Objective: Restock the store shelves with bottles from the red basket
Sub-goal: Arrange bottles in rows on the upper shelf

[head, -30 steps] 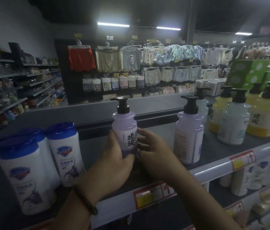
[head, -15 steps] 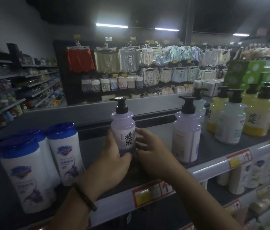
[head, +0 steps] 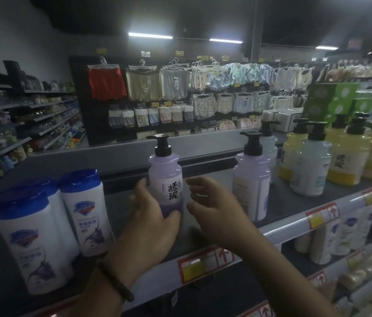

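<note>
Fingers (head: 141,188) of my left hand (head: 155,225) wrap the lower body of the purple pump bottle (head: 165,177), thumb lying across its front near the base: clamped on. My right hand (head: 214,216) has its fingers loosely curled, just beside the bottle's right side with a small gap, holding nothing. The bottle stands upright on the shelf (head: 294,202), a little back from the front edge, label facing me. It sits between the blue-capped white bottles (head: 84,209) toward the left end and a second purple bottle (head: 251,179) on its right, touching neither. Yellow bottles (head: 347,161) stand further toward the right end. Red basket not in view. Handling, my judgement: stiff plastic wall, filled, so fairly heavy; smooth skin, may slip under a light pinch. Tall with a narrow foot and a pump on top, so likely to tip if nudged high. I would hold it round the body below the shoulder, not by the pump head, which may turn or press down.
</note>
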